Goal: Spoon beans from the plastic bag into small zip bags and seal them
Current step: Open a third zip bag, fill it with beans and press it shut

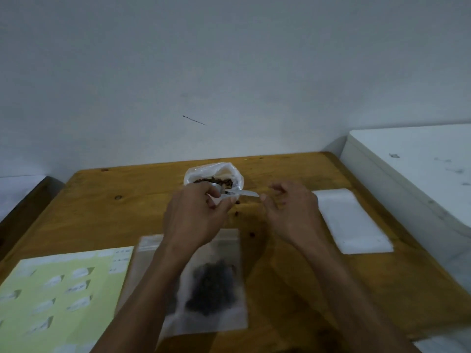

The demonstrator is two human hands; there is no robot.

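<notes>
The left hand (196, 212) holds the translucent plastic spoon (237, 192) in a narrow grip beside the crinkled plastic bag (216, 171) (brown beans (216, 180) inside); the right hand (290, 207) hangs relaxed above the wooden worktop (293, 263).

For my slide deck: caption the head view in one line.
Left hand grips a spoon beside the open bean bag; a filled zip bag lies nearer.

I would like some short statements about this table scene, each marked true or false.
1. The plastic bag of beans stands open at the far side of the table. True.
2. The left hand lies flat and empty. False: it holds a spoon.
3. A small zip bag near the person already contains beans. True.
4. The stack of empty bags lies left of both hands. False: it lies beside the right hand.
</notes>
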